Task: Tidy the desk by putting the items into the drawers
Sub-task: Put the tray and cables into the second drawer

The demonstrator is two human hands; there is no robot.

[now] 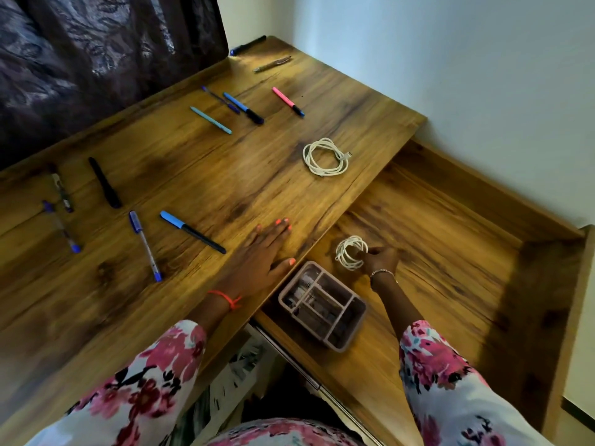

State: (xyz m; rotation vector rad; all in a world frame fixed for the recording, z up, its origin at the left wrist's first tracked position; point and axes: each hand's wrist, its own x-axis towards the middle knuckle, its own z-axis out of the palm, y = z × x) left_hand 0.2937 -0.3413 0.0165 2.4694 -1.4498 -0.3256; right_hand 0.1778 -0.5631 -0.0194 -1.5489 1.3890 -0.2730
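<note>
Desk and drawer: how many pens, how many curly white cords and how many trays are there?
Pens and markers on the desk: 11
Coiled white cords: 2 (one on the desk, one held by the right hand over the drawer)
Divided tray in the drawer: 1
Total: 14

A dark curtain [96, 59] with a shiny, leafy pattern hangs at the upper left. Just beside it a plain pale wall [450, 59] fills the upper right, a dark skirting strip [578, 412] along its foot.
</note>
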